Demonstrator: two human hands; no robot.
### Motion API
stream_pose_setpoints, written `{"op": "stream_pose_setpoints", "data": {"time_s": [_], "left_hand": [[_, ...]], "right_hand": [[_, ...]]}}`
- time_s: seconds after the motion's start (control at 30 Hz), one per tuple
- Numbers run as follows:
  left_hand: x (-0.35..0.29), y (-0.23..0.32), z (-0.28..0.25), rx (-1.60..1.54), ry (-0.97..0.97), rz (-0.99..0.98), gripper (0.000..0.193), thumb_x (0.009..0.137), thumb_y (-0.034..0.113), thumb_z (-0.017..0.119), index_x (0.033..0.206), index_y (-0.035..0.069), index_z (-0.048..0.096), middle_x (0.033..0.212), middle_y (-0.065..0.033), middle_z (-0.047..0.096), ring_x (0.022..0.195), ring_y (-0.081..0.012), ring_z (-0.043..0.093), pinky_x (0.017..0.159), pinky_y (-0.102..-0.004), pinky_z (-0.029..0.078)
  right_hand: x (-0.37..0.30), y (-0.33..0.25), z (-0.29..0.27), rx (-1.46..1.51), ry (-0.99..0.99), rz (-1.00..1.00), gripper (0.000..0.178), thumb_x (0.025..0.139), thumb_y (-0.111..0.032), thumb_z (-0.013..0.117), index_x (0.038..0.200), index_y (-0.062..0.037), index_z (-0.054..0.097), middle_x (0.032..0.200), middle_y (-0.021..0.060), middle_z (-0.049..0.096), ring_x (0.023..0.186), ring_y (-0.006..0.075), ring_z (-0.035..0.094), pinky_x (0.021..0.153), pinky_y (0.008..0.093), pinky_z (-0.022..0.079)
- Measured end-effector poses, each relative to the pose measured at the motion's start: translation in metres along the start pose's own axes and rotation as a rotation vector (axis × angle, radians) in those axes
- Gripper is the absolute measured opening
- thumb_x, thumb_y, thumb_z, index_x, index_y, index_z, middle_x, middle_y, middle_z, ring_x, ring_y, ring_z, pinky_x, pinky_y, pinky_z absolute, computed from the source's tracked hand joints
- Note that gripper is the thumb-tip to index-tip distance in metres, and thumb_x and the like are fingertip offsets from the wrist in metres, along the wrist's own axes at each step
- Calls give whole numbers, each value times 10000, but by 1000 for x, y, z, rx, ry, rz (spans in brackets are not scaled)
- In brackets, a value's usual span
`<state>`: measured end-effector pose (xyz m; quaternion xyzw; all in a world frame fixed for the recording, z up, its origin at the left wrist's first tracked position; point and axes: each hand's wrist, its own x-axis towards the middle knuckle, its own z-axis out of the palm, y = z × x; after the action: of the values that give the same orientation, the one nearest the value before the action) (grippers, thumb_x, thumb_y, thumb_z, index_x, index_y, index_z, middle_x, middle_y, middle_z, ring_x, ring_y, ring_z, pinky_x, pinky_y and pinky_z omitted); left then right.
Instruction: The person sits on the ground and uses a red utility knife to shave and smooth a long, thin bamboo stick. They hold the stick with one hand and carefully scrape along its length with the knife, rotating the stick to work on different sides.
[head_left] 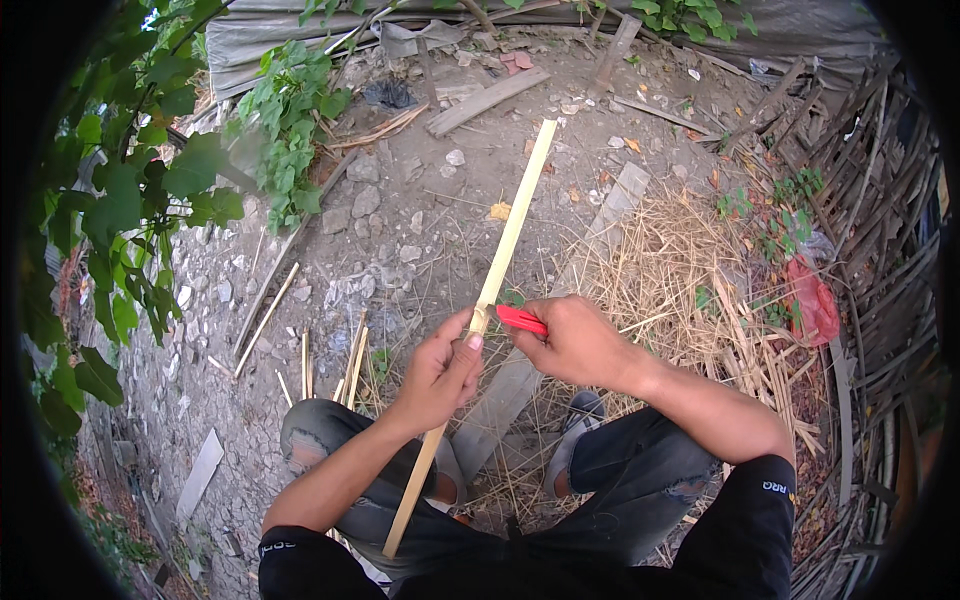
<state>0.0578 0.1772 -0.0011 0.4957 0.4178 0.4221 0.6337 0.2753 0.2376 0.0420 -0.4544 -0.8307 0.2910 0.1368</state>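
Observation:
A long, pale strip of split wood or bamboo (516,218) runs slantwise from above my lap out over the ground. My left hand (442,370) is closed around it near its middle, thumb along the top. In my right hand (575,340) is a red-handled knife (521,320), gripped with the fingers wrapped round the handle. Its front end meets the strip just beyond my left thumb, where a small curl or notch shows. The blade itself is too small to make out clearly.
Thin shavings (680,270) are heaped at the right beside a grey plank (600,240). Several cut strips (356,365) stand by my left knee. Stones and boards lie on the dirt. Leafy vines (110,210) hang at the left; stacked sticks (880,210) line the right.

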Motion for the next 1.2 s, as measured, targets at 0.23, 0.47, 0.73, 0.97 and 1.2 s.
{"op": "stream_pose_setpoints", "data": {"time_s": [0.23, 0.47, 0.73, 0.97, 1.2], "left_hand": [[-2, -3, 3, -24, -22, -3, 464, 1100, 235, 447, 1519, 52, 374, 650, 56, 378, 503, -31, 364, 455, -209, 335], [0, -6, 0, -122, 41, -55, 321, 1104, 243, 425, 1355, 48, 474, 634, 44, 352, 456, -47, 350, 395, -212, 293], [-22, 3, 1, -77, -37, -125, 380, 1091, 253, 470, 1420, 62, 483, 627, 65, 389, 496, -27, 372, 438, -217, 315], [-35, 3, -6, 130, -74, 22, 389, 1081, 222, 483, 1398, -3, 511, 659, 76, 446, 562, -11, 406, 506, -209, 331], [-28, 8, 1, 206, 54, 162, 480, 1078, 184, 487, 1512, -4, 407, 666, 81, 418, 575, -10, 392, 512, -206, 323]], "right_hand": [[11, 5, 15, -121, -37, 76, 249, 873, -216, 620, 862, 23, 687, 772, 277, 674, 785, 466, 679, 747, 533, 544], [40, 26, 22, -357, 199, -9, 183, 852, -154, 605, 863, 11, 684, 717, 262, 670, 732, 450, 688, 654, 531, 548], [81, 93, -36, -543, 489, 248, 254, 911, -167, 531, 812, 14, 679, 767, 245, 701, 738, 407, 726, 620, 493, 583], [14, 197, -73, -478, 658, 537, 307, 903, -202, 562, 830, 63, 699, 798, 315, 681, 832, 502, 685, 783, 544, 555], [16, 42, -45, -153, 427, 217, 296, 895, -223, 605, 808, 50, 679, 741, 310, 641, 757, 485, 655, 730, 537, 527]]}}
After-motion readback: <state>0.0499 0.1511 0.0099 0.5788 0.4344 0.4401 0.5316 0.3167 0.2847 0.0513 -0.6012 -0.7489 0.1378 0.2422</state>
